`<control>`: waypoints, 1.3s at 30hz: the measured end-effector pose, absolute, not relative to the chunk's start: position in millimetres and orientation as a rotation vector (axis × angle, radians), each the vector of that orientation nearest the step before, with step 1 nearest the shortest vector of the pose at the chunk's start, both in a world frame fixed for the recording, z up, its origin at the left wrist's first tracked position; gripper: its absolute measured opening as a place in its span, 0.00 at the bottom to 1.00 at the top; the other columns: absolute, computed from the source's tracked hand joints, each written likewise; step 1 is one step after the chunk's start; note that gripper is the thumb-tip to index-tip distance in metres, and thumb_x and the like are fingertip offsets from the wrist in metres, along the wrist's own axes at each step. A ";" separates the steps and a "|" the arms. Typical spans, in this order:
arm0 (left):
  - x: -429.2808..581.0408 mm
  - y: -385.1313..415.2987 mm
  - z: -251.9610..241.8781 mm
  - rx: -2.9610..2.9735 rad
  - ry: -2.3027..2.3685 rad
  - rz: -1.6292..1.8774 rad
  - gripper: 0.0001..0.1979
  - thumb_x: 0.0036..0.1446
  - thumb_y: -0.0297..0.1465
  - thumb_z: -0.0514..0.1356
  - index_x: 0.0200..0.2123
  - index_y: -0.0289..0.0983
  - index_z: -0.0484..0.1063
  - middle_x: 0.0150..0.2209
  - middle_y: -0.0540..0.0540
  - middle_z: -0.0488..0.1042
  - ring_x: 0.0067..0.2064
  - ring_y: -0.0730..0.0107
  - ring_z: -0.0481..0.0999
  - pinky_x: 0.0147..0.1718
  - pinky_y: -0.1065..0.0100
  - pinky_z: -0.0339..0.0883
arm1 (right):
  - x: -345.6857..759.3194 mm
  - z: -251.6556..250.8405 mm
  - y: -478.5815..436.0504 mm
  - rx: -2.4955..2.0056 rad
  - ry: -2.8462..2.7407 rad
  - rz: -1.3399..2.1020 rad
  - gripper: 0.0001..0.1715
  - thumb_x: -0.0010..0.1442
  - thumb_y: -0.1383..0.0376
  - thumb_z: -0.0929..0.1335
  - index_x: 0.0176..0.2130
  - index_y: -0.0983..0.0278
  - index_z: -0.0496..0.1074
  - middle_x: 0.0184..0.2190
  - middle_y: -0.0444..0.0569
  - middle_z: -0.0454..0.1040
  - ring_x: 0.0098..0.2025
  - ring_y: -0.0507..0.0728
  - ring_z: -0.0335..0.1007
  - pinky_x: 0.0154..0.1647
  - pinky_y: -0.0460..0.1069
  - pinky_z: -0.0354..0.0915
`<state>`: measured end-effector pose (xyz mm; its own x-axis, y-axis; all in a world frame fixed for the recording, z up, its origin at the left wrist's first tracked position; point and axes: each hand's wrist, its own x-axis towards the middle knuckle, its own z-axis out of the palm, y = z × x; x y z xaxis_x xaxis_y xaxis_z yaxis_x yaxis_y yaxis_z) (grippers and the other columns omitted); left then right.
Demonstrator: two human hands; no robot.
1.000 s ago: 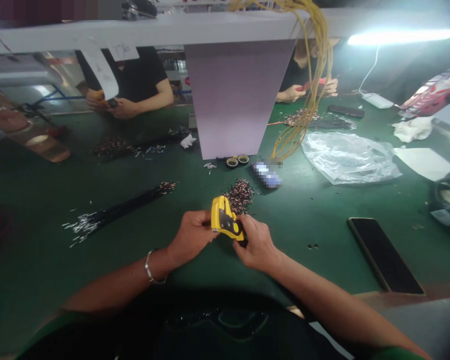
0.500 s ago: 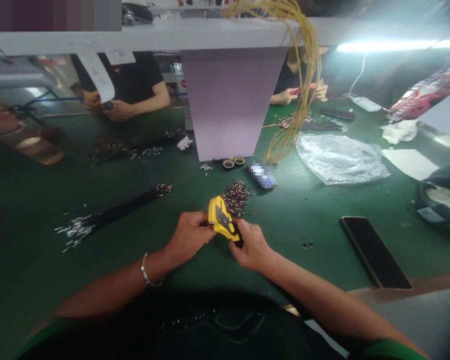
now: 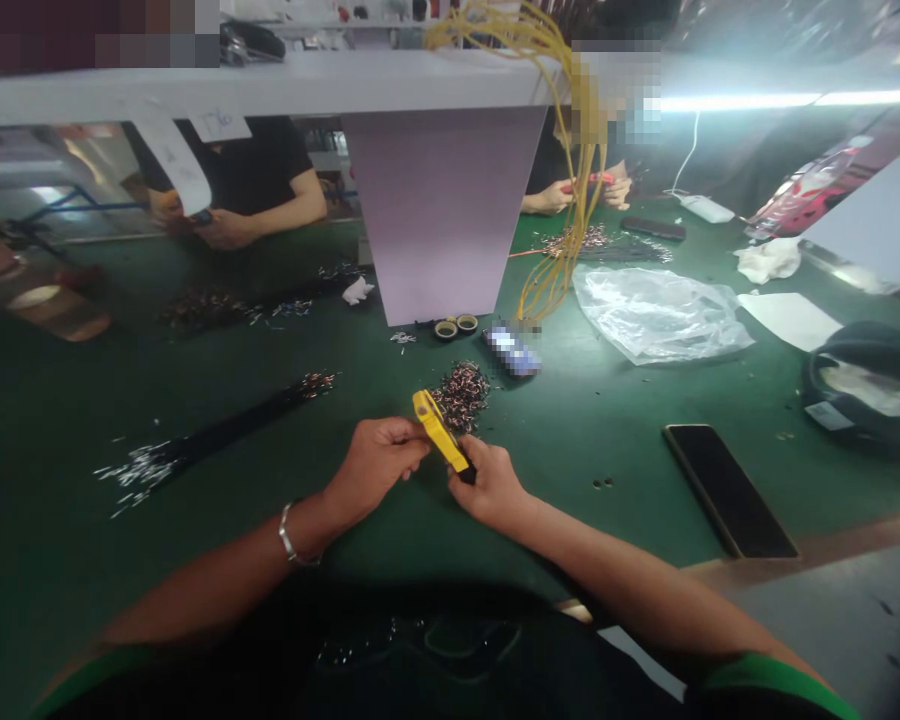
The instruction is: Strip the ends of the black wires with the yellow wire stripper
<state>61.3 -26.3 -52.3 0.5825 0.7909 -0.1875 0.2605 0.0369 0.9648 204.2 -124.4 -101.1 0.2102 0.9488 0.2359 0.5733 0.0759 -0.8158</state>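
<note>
Since the earlier frame the yellow hand tool (image 3: 440, 431) has rolled from showing its flat black-inset face to standing almost edge-on, so it now reads as a narrow yellow strip. It lies diagonally between the hands, just in front of a heap of short crimped wires (image 3: 461, 397) near the middle of the green counter (image 3: 607, 530).

The left hand (image 3: 379, 462) is curled closely around the tool's upper end, and the right hand (image 3: 489, 487) is closed on its lower end, where a black tip shows. The fingers hide much of the tool, and I cannot tell whether it holds a wire.

A long bundle of black wires (image 3: 217, 435) lies to the left. Toward the far edge, two small tape rolls (image 3: 445, 329) sit beside a pixelated object (image 3: 511, 350) that is impossible to make out. To the right are a clear plastic bag (image 3: 656, 315) and a dark phone (image 3: 727, 490). Yellow wires (image 3: 570, 210) hang over the divider, and a co-worker's hands (image 3: 574, 195) are partly hidden behind them.
</note>
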 end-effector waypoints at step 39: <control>51.5 -16.3 -27.9 1.326 0.902 0.719 0.04 0.48 0.30 0.66 0.27 0.35 0.77 0.15 0.53 0.66 0.16 0.82 0.60 0.16 0.74 0.54 | 205.9 -74.0 -141.5 -2.043 -2.124 0.104 0.16 0.56 0.55 0.70 0.38 0.65 0.70 0.35 0.53 0.70 0.39 0.63 0.65 0.37 0.54 0.61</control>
